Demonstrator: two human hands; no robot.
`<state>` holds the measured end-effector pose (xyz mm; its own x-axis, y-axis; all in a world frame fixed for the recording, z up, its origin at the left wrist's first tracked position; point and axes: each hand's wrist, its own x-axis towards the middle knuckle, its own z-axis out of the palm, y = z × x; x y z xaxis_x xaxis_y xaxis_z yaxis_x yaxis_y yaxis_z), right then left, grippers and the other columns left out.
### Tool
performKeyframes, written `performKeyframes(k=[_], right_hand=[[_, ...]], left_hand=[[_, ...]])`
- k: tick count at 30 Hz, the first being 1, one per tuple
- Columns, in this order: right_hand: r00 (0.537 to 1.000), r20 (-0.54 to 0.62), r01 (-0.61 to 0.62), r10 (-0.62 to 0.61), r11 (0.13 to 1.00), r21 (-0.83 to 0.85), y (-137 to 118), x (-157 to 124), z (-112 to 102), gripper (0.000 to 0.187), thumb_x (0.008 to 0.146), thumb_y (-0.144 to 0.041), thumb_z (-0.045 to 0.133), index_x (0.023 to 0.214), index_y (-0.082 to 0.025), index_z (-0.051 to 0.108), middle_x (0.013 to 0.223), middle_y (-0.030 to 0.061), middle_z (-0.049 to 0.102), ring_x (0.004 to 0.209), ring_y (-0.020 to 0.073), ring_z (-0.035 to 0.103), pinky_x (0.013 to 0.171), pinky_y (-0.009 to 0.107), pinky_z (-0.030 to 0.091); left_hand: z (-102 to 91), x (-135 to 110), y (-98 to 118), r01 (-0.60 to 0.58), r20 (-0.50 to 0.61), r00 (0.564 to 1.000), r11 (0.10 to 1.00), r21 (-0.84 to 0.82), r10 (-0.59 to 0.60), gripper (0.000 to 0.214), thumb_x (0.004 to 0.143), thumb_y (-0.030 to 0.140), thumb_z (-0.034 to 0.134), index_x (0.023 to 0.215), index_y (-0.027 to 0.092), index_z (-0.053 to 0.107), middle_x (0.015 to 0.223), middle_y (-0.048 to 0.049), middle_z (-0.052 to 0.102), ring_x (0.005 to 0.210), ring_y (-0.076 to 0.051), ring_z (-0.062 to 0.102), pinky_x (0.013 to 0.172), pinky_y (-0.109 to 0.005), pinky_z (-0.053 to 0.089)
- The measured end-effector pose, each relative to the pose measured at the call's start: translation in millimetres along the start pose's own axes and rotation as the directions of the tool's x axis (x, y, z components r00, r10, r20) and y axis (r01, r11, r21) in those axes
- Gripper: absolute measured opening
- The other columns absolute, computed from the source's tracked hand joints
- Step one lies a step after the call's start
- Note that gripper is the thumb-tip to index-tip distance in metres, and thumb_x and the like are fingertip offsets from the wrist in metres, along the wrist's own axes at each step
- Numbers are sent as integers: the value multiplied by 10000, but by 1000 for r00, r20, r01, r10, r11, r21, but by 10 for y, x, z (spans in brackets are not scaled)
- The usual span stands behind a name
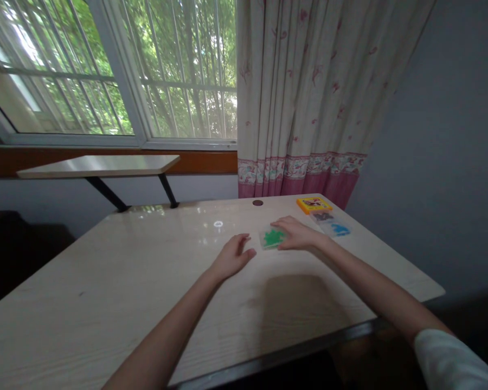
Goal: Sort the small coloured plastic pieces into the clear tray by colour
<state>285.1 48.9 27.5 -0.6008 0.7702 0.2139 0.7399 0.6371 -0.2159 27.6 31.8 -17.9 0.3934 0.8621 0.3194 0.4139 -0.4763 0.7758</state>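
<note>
A small clear case with green pieces inside lies flat on the pale wooden desk. My right hand rests on its right side, fingers curled over the case's edge. My left hand hovers just left of the case, fingers together and slightly bent, holding nothing and not touching it.
A yellow box lies at the desk's far right, with two clear cases beside it, one holding dark pieces and one blue. A cable hole sits near the back edge. A curtain, window and small shelf stand behind.
</note>
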Motion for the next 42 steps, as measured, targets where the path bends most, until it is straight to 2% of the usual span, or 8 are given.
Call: performKeyframes(k=[4, 7, 10, 16, 22, 31, 36, 42], right_hand=[[988, -100, 134, -117, 974, 183, -339, -65, 19, 750, 568, -363, 734, 1244, -215, 447, 1172, 95, 514, 1083, 256, 460, 930, 403, 344], [987, -140, 123, -81, 937, 327, -497, -119, 54, 770, 564, -371, 747, 1249, -233, 423, 1180, 89, 481, 1099, 244, 450, 942, 402, 347], [991, -109, -1, 76, 823, 568, -565, -166, 111, 860, 573, -413, 741, 1301, -252, 311, 1188, 84, 455, 1075, 226, 472, 919, 408, 386], [939, 112, -216, 324, 305, 927, -594, -296, 231, 651, 701, -446, 636, 1223, -283, 283, 954, 17, 543, 757, 130, 587, 611, 288, 517], [826, 172, -304, 537, 168, 938, -155, -830, -12, 506, 653, -358, 708, 1055, -219, 434, 928, 41, 614, 738, 134, 618, 545, 219, 525], [614, 210, -548, 761, 219, 807, 702, -1941, -505, 509, 671, -396, 661, 1129, -207, 540, 1001, 78, 649, 704, 152, 641, 544, 214, 545], [555, 142, -633, 820, 305, 711, 781, -1955, -511, 406, 653, -447, 632, 921, -142, 648, 811, 112, 683, 623, 188, 630, 482, 245, 513], [551, 7, -646, 834, 422, 636, 938, -1819, -407, 312, 625, -430, 613, 765, -156, 670, 703, 85, 687, 628, 211, 635, 560, 295, 525]], left_hand=[[193, 18, 123, 234, 49, 967, 790, -566, -251, 588, 685, 479, 622, 1120, 137, 423, 743, -26, 590, 579, -119, 569, 549, -254, 442], [227, -9, 270, 288, 193, 957, 618, -732, -217, 608, 612, 436, 710, 1057, 129, 431, 655, -7, 594, 465, -110, 552, 460, -225, 408], [192, -37, 387, 283, 183, 955, 536, -795, -232, 575, 585, 380, 748, 1006, 125, 452, 694, -24, 619, 511, -125, 586, 502, -247, 453], [234, -81, 451, 321, 249, 947, 565, -760, -204, 638, 562, 385, 762, 1040, 130, 425, 762, -43, 626, 532, -126, 598, 508, -240, 449], [294, -111, 400, 387, 327, 919, 670, -634, -221, 681, 614, 479, 690, 1130, 158, 385, 758, -33, 602, 600, -130, 604, 512, -216, 413], [195, 96, 286, 292, 375, 919, 854, -431, -124, 355, 664, 367, 642, 907, 120, 569, 612, 22, 533, 499, -52, 421, 464, -180, 278], [285, 248, 345, 232, 350, 928, 934, -272, -128, 270, 695, 310, 588, 876, 110, 589, 618, 10, 532, 526, -69, 440, 480, -183, 316], [666, 595, 365, 15, 205, 978, 999, 47, -25, 390, 694, 283, 571, 1048, 119, 555, 947, -92, 604, 816, -178, 560, 712, -284, 450]])
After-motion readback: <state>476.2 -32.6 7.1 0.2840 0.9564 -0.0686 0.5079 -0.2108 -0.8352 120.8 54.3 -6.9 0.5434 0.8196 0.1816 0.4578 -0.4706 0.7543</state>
